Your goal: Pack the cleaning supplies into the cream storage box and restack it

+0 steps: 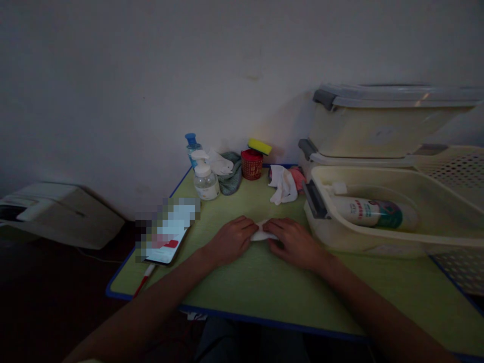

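Note:
A small white folded piece (pixel 260 234), like a cloth or tissue, lies low over the middle of the table. My left hand (pixel 235 240) grips its left end with curled fingers. At the other end, the fingers of my right hand (pixel 294 242) are bent over the same piece. Both hands hide much of it, so its exact kind and full shape cannot be made out. A green table (pixel 242 290) with a blue edge is beneath both hands.
Left of my hands lies a phone (pixel 172 232) on a red cable (pixel 141 283). Behind stand a pump bottle (pixel 206 184), a blue-capped bottle (pixel 192 148), a grey cloth (pixel 231 174), a red basket (pixel 251 165) with a yellow sponge (pixel 259 146), and white cloth (pixel 283 185). An open bin (pixel 363 242) holds a spray bottle (pixel 366 212).

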`<action>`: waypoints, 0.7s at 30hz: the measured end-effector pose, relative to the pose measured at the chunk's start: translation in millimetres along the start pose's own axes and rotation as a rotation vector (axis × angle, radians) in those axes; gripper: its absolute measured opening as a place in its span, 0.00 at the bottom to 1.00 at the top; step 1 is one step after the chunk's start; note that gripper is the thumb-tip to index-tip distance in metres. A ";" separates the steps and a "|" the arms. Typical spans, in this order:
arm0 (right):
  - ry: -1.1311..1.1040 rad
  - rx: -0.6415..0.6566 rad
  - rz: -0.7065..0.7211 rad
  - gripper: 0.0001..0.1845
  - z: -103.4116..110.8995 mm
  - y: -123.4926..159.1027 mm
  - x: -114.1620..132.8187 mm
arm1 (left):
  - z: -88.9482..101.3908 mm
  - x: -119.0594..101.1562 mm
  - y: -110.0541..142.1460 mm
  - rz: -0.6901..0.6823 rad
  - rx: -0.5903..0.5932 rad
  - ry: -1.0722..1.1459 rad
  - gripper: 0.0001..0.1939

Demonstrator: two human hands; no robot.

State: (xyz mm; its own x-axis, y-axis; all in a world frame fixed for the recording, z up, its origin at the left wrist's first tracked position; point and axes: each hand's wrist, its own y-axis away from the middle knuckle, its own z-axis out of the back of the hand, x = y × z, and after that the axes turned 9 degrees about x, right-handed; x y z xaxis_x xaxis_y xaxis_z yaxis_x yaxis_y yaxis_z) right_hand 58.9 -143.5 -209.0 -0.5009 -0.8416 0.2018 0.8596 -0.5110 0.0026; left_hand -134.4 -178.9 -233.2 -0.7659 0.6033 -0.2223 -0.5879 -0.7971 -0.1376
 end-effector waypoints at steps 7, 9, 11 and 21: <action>-0.138 -0.084 -0.046 0.11 -4.3 -6.4 -5.4 | 0.1 -4.8 -1.0 0.064 -0.048 0.085 0.13; -0.166 -0.104 -0.069 0.10 -5.6 -8.1 -6.3 | -1.9 -3.5 -3.2 0.100 -0.056 0.090 0.11; -0.192 -0.119 -0.081 0.10 -6.7 -8.6 -7.4 | -2.7 -2.3 -4.7 0.118 -0.058 0.104 0.10; -0.471 -0.155 -0.041 0.06 -11.3 -10.8 -20.5 | 1.6 -0.6 -6.2 0.142 -0.089 0.292 0.09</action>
State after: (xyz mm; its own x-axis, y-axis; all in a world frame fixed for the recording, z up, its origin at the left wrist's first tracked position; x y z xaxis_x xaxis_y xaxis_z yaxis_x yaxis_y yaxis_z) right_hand 58.7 -122.7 -224.2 -0.4036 -0.6682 0.6250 0.7971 -0.5922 -0.1184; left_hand -130.7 -174.3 -230.7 -0.7238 0.4636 -0.5111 -0.4458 -0.8795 -0.1665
